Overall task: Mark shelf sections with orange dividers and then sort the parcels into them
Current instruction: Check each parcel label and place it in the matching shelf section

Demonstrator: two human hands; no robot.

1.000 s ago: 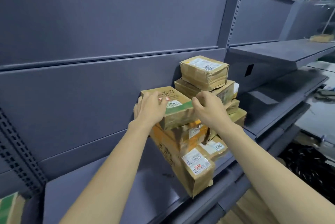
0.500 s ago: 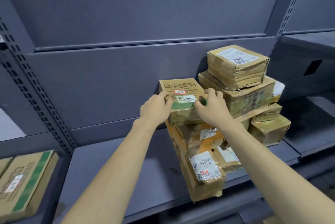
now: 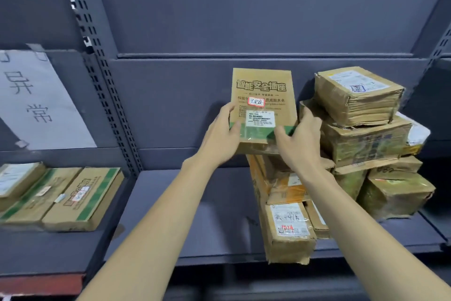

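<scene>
A flat brown box with a green band point(image 3: 262, 110) is held tilted up above the pile of parcels point(image 3: 341, 154) on the right half of the grey shelf point(image 3: 195, 215); whether its lower edge rests on the pile or clears it cannot be told, as the hands cover that edge; its printed face and white label are turned toward the camera.

The left hand point(image 3: 223, 134) grips the box's left edge, thumb laid over the green band, fingers behind; the right hand point(image 3: 301, 139) clasps the right lower corner, thumb on the front, fingers wrapped around the side; both forearms reach up and forward from the bottom of the frame, roughly parallel, wrists slightly bent back.

Beyond the slotted upright point(image 3: 102, 81), two matching green-banded boxes point(image 3: 66, 198) lie flat side by side on the neighbouring shelf bay, beneath a handwritten paper sign point(image 3: 36, 98) taped to the back panel; that suggests sorting is under way, with this box likely bound for the same group.

No orange divider is visible anywhere in frame, so whether the marking step is finished cannot be judged; the pile beside the hands, several taped cartons deep, remains unsorted, so most of the work appears to lie ahead.
</scene>
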